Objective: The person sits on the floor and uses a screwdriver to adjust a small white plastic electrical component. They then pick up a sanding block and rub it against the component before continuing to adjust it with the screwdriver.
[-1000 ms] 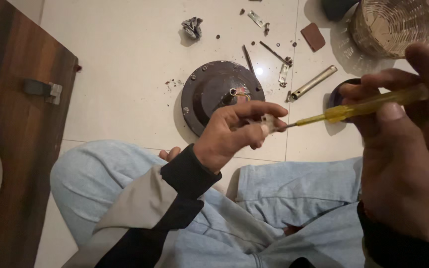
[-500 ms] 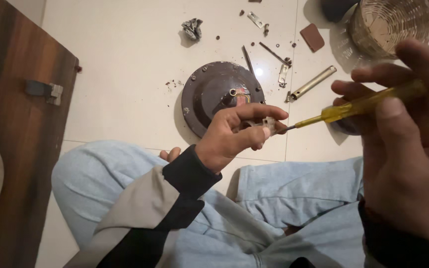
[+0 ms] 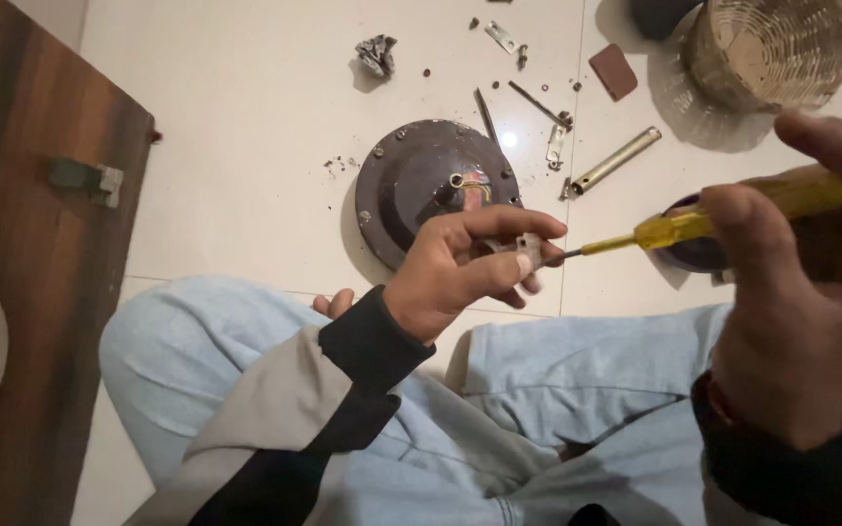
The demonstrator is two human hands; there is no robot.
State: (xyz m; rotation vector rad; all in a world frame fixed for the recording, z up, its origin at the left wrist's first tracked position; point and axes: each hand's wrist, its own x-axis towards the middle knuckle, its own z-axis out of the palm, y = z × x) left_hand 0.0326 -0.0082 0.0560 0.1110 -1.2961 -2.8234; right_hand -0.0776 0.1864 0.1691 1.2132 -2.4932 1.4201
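Observation:
My left hand (image 3: pixel 455 268) pinches a small grey metal part (image 3: pixel 522 246) between thumb and fingers, held above my knees. My right hand (image 3: pixel 801 292) grips a yellow-handled screwdriver (image 3: pixel 713 219), whose thin tip meets the small part from the right. On the floor just beyond my left hand lies a round dark metal motor housing (image 3: pixel 421 185) with a short shaft and coloured wires at its centre.
I sit cross-legged in light blue jeans (image 3: pixel 557 390) on white floor tiles. A metal tube (image 3: pixel 614 161), a thin rod, brackets, screws and a crumpled scrap (image 3: pixel 377 54) lie around the housing. A woven basket (image 3: pixel 767 44) stands top right, a dark wooden board (image 3: pixel 41 244) at left.
Both hands and the screwdriver hold almost the same pose; the right hand has shifted very slightly on the handle. The view has barely moved.

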